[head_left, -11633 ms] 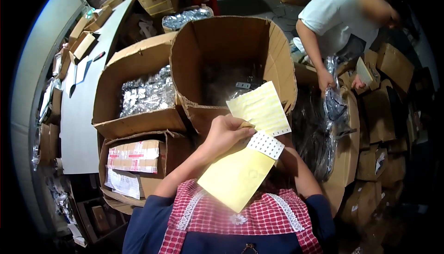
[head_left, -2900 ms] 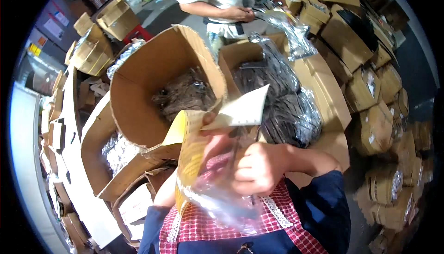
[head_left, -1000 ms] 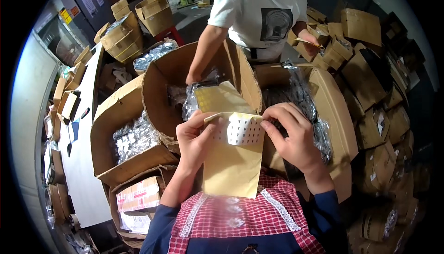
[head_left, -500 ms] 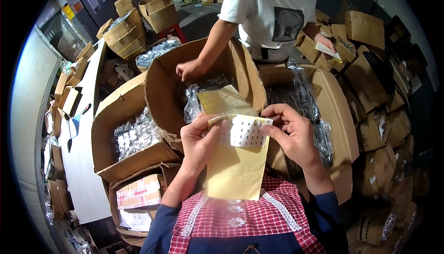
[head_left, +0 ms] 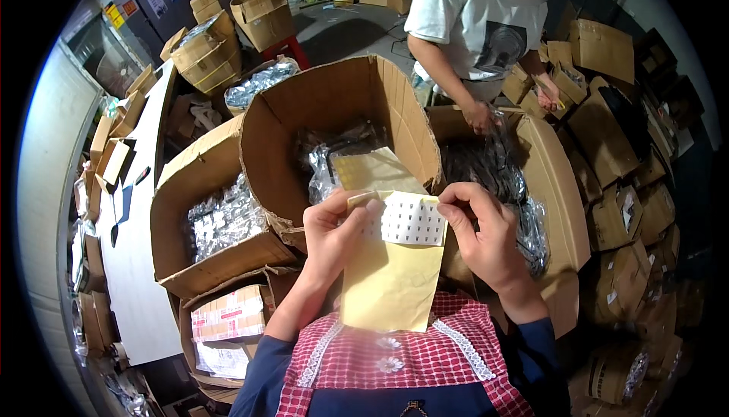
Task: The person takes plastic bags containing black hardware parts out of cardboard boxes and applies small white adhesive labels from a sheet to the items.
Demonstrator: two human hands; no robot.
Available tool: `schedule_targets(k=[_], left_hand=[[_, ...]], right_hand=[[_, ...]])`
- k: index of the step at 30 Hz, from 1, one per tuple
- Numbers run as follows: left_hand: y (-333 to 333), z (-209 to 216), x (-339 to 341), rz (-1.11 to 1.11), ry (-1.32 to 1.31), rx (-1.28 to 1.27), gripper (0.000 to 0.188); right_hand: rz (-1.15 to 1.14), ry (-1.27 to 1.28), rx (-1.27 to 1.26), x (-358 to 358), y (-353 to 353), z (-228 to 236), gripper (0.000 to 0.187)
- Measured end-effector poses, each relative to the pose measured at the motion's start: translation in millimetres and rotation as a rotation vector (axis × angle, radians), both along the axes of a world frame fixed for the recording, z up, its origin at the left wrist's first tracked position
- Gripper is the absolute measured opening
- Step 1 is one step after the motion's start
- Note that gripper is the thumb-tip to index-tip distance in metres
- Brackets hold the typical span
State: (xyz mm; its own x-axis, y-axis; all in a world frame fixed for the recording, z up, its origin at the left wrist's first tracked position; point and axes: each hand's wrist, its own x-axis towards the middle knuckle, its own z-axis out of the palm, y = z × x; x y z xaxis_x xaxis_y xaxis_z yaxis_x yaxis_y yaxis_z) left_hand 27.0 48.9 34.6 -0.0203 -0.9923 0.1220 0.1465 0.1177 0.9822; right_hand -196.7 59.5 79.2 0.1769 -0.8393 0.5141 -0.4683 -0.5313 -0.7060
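Note:
I hold a sticker sheet (head_left: 391, 284) upright in front of my chest. Its backing is yellow, and a white strip with rows of small dark marks shows across the upper part. My left hand (head_left: 332, 229) pinches the upper left corner between thumb and fingers. At the opposite corner, my right hand (head_left: 484, 229) is closed on the sheet's edge, thumb against fingers. Just beyond the sheet, another yellowish sheet (head_left: 377, 168) lies over clear plastic-wrapped items (head_left: 323, 165) in the middle carton (head_left: 326, 98).
A left carton (head_left: 209, 155) holds shiny wrapped pieces; a right carton (head_left: 558, 189) holds dark bagged items. A co-worker's hand (head_left: 478, 117) reaches into the right carton. A white table (head_left: 140, 265) runs along the left. Stacked cardboard boxes (head_left: 607, 136) crowd the right side.
The co-worker has moved from the middle carton to the right one, reaching onto the dark bags. My hands and the sticker sheet have shifted slightly right, with both corners still held.

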Motion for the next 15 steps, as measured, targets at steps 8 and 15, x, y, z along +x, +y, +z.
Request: schedule_targets(k=[8, 15], left_hand=[[-26, -10, 11, -0.081, 0.334, 0.001, 0.013], [-49, -62, 25, -0.222, 0.919, -0.008, 0.025]], right_hand=[[0.234, -0.472, 0.051, -10, -25, 17, 0.013], [0.543, -0.643, 0.440, 21, -109, -11, 0.012]])
